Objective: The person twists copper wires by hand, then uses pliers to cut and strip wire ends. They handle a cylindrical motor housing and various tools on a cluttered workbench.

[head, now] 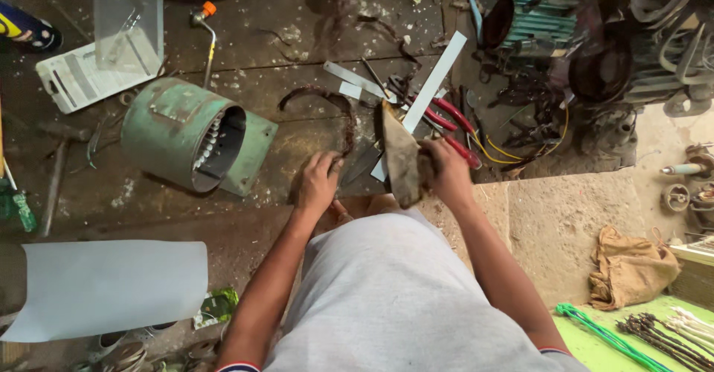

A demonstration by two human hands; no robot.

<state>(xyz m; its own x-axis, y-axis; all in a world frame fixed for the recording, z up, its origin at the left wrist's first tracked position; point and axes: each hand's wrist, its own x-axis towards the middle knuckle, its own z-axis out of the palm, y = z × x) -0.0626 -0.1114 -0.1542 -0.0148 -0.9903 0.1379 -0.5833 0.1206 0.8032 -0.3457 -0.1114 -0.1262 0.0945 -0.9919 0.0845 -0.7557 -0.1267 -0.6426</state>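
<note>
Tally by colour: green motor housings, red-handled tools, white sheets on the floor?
Green motor housings: 2, near one, far one
Red-handled tools: 1, the pliers
White sheets: 1, curled sheet
Total: 4
The right hand holds a wood block; the left hand rests on the floor.

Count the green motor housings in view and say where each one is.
2. One housing lies on its side on the floor, left of the left hand. A ribbed one sits at top right among the scrap. More may be hidden in that pile.
</note>
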